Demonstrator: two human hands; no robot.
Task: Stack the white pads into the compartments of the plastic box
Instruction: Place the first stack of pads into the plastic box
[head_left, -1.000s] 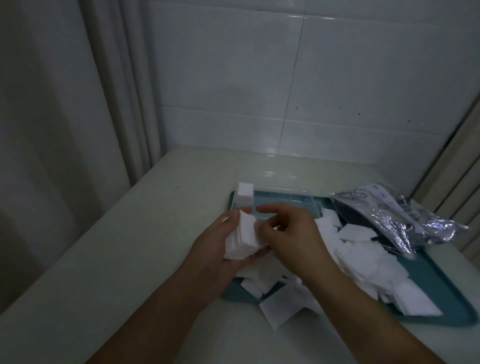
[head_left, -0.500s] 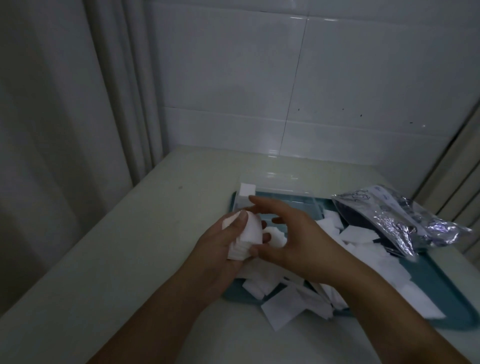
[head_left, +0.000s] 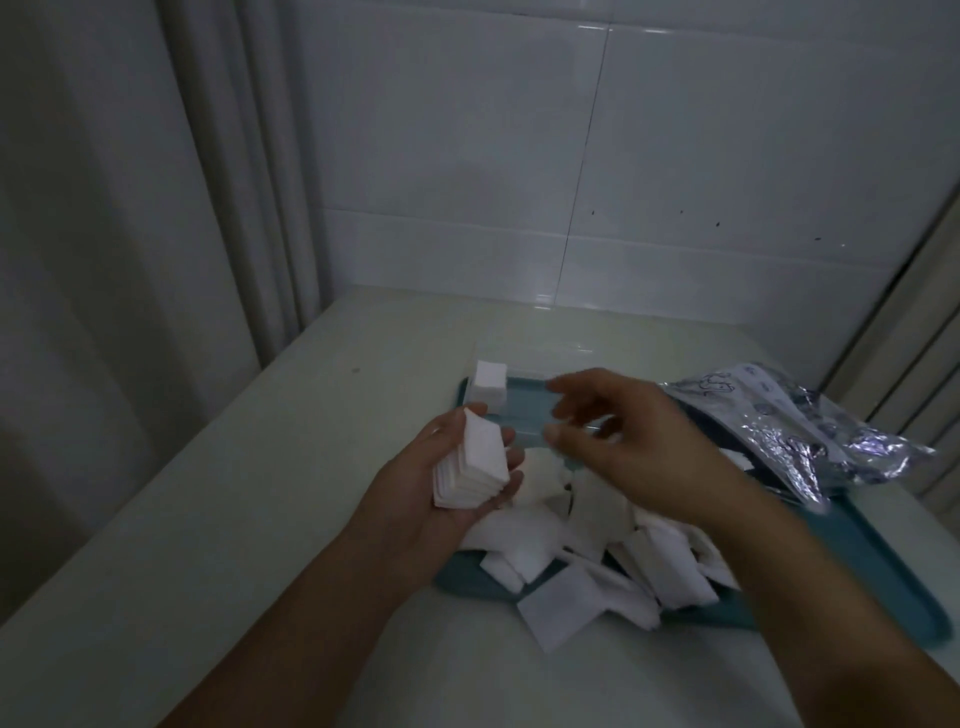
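The left hand (head_left: 441, 483) grasps a neat stack of square white pads (head_left: 470, 460) above the near-left corner of the teal plastic tray (head_left: 857, 582) on the pale bench (head_left: 249, 519). The right hand (head_left: 639, 441), grip released, fingers loosely spread, hovers over the clear plastic box (head_left: 524, 400), whose far-left compartment holds a block of white pads (head_left: 490, 381). Loose white pads (head_left: 597, 540) litter the tray.

White pads (head_left: 470, 462) stacked; one block in plastic box (head_left: 519, 410) corner.
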